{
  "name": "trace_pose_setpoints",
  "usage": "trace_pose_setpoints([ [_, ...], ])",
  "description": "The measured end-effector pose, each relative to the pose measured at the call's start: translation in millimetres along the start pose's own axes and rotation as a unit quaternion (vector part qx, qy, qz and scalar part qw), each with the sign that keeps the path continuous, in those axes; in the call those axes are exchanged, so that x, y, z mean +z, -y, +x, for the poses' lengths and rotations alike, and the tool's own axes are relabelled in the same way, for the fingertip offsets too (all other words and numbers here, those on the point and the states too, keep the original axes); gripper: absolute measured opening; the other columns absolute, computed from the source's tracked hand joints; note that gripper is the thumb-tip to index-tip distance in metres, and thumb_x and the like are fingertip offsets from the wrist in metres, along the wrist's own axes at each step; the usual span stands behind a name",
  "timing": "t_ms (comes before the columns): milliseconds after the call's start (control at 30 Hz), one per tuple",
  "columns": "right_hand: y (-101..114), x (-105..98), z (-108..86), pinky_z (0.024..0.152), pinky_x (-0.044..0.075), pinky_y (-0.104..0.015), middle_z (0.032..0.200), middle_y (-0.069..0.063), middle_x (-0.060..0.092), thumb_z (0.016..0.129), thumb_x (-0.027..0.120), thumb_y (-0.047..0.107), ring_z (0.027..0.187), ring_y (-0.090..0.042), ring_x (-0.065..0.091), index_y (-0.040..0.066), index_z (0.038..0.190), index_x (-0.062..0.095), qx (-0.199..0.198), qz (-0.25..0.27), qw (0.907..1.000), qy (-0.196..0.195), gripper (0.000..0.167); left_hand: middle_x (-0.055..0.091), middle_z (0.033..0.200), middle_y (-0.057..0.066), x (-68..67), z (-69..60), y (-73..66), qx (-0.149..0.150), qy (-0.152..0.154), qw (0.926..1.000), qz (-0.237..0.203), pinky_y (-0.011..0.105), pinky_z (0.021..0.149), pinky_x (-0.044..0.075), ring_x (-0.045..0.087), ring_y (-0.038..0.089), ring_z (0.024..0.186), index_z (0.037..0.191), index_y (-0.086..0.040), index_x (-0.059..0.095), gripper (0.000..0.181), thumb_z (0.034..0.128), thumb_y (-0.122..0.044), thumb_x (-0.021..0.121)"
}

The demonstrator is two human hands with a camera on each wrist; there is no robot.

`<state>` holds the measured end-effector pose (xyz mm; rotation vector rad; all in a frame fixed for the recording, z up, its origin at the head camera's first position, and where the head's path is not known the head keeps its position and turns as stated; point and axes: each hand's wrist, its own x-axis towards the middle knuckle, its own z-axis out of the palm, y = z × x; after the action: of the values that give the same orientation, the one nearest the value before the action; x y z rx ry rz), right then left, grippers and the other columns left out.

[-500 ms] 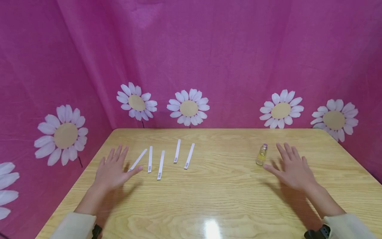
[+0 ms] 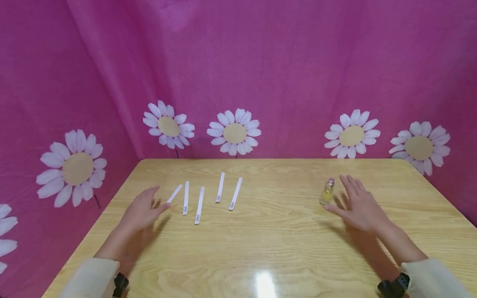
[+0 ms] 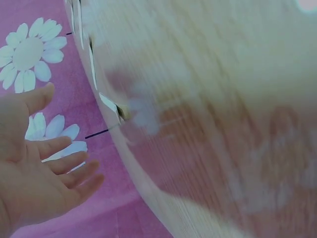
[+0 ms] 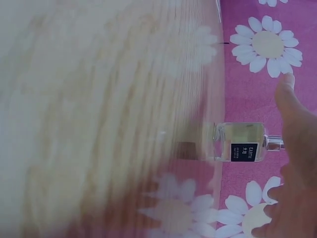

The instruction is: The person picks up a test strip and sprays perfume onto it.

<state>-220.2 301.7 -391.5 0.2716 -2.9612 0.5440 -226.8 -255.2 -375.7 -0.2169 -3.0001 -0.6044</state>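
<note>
The glass bottle bears a black label reading "EARTH" and "大地"; white strips left of the bottle carry illegible print.

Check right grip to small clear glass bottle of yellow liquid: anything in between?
Nothing visible stands between the right grip and the small clear glass bottle of yellow liquid in the head or right wrist view. The five narrow white strips lie off to the left.

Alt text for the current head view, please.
A person's left hand hovers near five white strips and the right hand near a small upright yellowish bottle on a wooden table. Pink cloth with white flowers hangs behind.
</note>
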Motion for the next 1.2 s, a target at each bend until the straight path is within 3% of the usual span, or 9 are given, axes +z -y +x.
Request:
trace_pose_setpoints([
  [200, -2, -1, 9.3, 0.105, 0.026, -0.071, 0.154, -0.033, 0.018, 0.078, 0.075, 0.050, 0.140, -0.053, 0.020, -0.002, 0.152, 0.012, -0.027, 0.063, 0.9975, -0.019, 0.110, 0.054, 0.125, 0.036, 2.1, 6.8, 1.6, 0.002, 0.002, 1.0000, 0.003, 0.059, 0.099, 0.043, 0.051, 0.050, 0.117, 0.125, 0.014, 0.051, 0.056, 0.0908, -0.029, 0.062],
  [400, -3, 0, 17.4, 0.105, 0.028, -0.070, 0.151, -0.034, 0.025, 0.078, 0.076, 0.046, 0.136, -0.054, 0.027, -0.003, 0.151, 0.014, -0.006, 0.103, 0.9946, -0.016, 0.107, 0.061, 0.116, 0.034, 2.5, 6.7, 3.0, -0.006, 0.003, 0.9995, -0.030, 0.053, 0.084, 0.053, 0.064, 0.045, 0.100, 0.119, 0.015, 0.055, 0.048, 0.0899, -0.022, 0.064],
  [700, -8, 8, 23.9, 0.104, 0.035, -0.066, 0.145, -0.035, 0.035, 0.078, 0.079, 0.035, 0.132, -0.053, 0.035, -0.007, 0.146, 0.025, -0.008, 0.135, 0.9905, -0.027, 0.097, 0.065, 0.101, 0.031, 7.6, 8.0, 8.0, -0.002, 0.001, 0.9990, -0.044, 0.050, 0.080, 0.054, 0.065, 0.042, 0.093, 0.110, 0.014, 0.059, 0.040, 0.0864, -0.018, 0.066],
  [867, -8, 10, 27.7, 0.100, 0.040, -0.064, 0.140, -0.036, 0.041, 0.080, 0.077, 0.032, 0.127, -0.052, 0.041, -0.009, 0.143, 0.030, -0.018, 0.154, 0.9877, -0.025, 0.088, 0.066, 0.095, 0.025, 11.0, 7.1, 11.1, -0.020, 0.005, 0.9986, -0.049, 0.047, 0.080, 0.053, 0.064, 0.037, 0.090, 0.108, 0.013, 0.060, 0.039, 0.0842, -0.016, 0.068],
  [1200, -5, 14, 34.0, 0.093, 0.050, -0.054, 0.130, -0.031, 0.051, 0.084, 0.075, 0.027, 0.114, -0.052, 0.056, -0.005, 0.142, 0.035, -0.016, 0.182, 0.9830, -0.023, 0.078, 0.063, 0.082, 0.016, 18.2, 10.7, 12.0, -0.022, -0.012, 0.9985, -0.049, 0.034, 0.070, 0.049, 0.059, 0.024, 0.077, 0.096, 0.010, 0.061, 0.029, 0.0777, -0.009, 0.072],
])
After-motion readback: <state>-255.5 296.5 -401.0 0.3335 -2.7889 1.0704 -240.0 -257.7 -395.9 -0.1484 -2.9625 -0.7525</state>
